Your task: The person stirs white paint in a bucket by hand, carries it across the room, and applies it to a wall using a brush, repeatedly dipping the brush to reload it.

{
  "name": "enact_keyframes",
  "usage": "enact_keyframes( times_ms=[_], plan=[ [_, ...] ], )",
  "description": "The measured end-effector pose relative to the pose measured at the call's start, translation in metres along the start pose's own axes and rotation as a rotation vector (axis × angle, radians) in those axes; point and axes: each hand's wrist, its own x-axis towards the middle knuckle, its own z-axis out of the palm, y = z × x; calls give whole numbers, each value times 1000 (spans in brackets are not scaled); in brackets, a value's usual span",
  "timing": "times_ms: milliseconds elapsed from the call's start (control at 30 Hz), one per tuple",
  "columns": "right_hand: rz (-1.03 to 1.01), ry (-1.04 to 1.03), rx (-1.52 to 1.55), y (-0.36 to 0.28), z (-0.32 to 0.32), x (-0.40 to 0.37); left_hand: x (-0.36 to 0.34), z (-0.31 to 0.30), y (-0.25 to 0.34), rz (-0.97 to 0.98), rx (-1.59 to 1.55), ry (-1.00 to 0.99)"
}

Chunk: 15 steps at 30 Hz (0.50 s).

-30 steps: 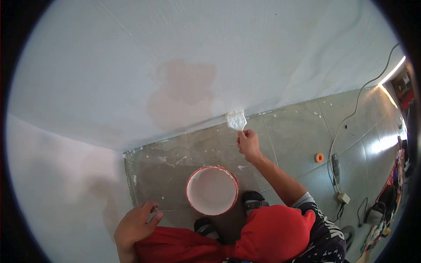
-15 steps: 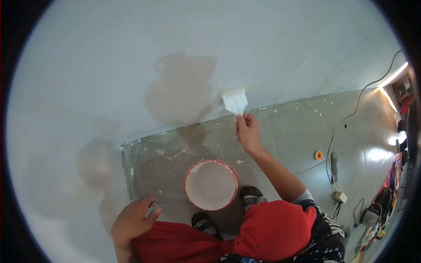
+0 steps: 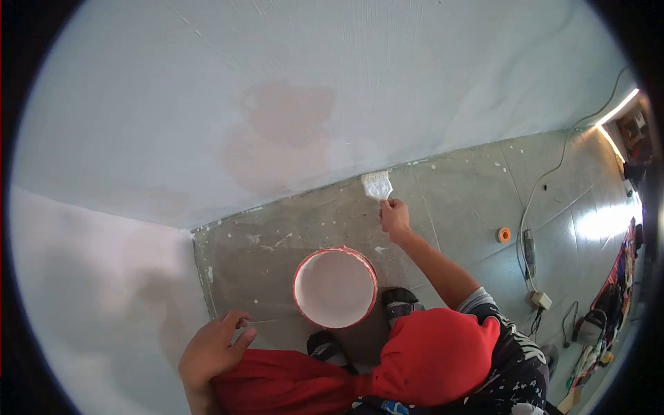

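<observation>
A wide flat paintbrush [image 3: 377,186] with white paint on it is gripped by the handle in my right hand [image 3: 395,216]. Its bristle tips point away from me, right at the foot of the pale wall [image 3: 429,76]. My left hand [image 3: 216,344] hangs over my red-clad knee, empty, with the thumb apart from loosely bent fingers. Between the hands, in front of my feet, stands a round red-rimmed bucket [image 3: 335,289] of whitish paint.
Paint spots dot the grey tiled floor [image 3: 456,183]. An orange tape roll [image 3: 504,235] lies to the right, near a dark long tool [image 3: 530,253]. A cable [image 3: 531,200] runs to a pale socket box [image 3: 541,300]. Assorted items [image 3: 598,328] line the far right.
My right hand has brought the paintbrush down and toward me, from against the wall to its lower edge. My left hand is nearly still.
</observation>
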Motion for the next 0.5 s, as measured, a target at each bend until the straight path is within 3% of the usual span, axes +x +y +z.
enact_keyframes(
  times_ms=[100, 300, 500],
  plan=[
    [37, -40, 93, -4, -7, 13, 1, 1, -1, 0, 11, 8],
    [-21, -43, -25, -28, -22, 20, -1, 1, -1, 2, 27, 9],
    [-291, -89, 116, -61, -48, -31, 2, 4, -2, 15, 22, 27]
  ],
)
